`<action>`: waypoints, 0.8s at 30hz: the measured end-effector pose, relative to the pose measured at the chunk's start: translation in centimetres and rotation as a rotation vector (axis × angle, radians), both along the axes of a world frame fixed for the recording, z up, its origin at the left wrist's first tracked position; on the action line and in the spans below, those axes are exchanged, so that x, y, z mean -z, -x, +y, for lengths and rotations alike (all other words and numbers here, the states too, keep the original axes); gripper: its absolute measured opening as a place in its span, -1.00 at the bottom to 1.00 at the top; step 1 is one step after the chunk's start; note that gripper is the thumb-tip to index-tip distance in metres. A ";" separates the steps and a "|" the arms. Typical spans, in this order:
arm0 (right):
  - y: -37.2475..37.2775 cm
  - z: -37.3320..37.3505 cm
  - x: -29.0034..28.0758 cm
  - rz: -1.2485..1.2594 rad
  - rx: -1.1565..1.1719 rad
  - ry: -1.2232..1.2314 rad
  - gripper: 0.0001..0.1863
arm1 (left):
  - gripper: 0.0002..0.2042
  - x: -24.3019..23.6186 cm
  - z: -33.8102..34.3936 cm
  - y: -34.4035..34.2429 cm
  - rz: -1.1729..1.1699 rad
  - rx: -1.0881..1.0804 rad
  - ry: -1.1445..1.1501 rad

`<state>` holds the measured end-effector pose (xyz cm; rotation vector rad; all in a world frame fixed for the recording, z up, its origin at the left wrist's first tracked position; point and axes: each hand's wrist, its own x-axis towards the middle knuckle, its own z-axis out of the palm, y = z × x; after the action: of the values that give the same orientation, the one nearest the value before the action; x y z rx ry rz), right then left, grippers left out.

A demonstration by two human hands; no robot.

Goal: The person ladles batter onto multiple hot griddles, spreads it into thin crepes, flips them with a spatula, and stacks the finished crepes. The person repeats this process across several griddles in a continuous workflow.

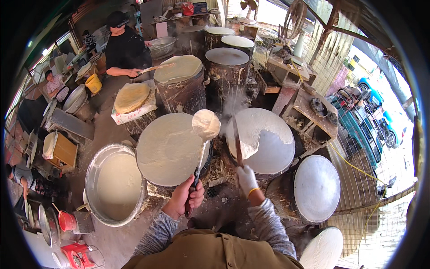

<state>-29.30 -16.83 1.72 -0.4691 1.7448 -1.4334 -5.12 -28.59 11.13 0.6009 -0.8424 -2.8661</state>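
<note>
My left hand [184, 197] grips the dark handle of a long ladle [205, 124], whose bowl brims with pale batter above the right edge of a round griddle [168, 149] coated in a thin batter sheet. My right hand [247, 178], in a white glove, holds a thin dark stick [237, 141] that reaches onto a second griddle [262, 140]. There a half-loosened crepe is folding at the left side. Steam rises between the two griddles.
A big metal basin of white batter [115, 183] stands at my left. Domed griddles [317, 188] sit right and further back [227, 57]. A person in black [124, 49] works at a far griddle beside a stack of crepes [131, 97]. Other people sit at left.
</note>
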 end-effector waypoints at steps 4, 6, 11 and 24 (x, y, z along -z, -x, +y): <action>-5.5 4.9 1.8 -0.238 0.229 -0.034 -0.85 | -0.56 0.1 -1.3 -4.0 -0.034 0.003 -0.007; -6.7 8.3 2.1 -0.161 0.344 -0.128 -0.87 | -0.56 0.8 -1.9 -6.0 -0.056 -0.008 0.027; -9.5 2.8 2.7 -0.251 0.378 -0.008 -0.84 | -0.56 2.0 -3.0 -7.9 -0.075 0.009 -0.025; -5.5 8.8 2.1 -0.140 0.372 -0.071 -0.79 | -0.55 1.9 -3.1 -7.6 -0.106 0.012 -0.027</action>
<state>-23.82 -8.00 -0.36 -0.0015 1.8251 -1.6081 2.52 -31.72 9.28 0.7589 -0.8245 -2.8831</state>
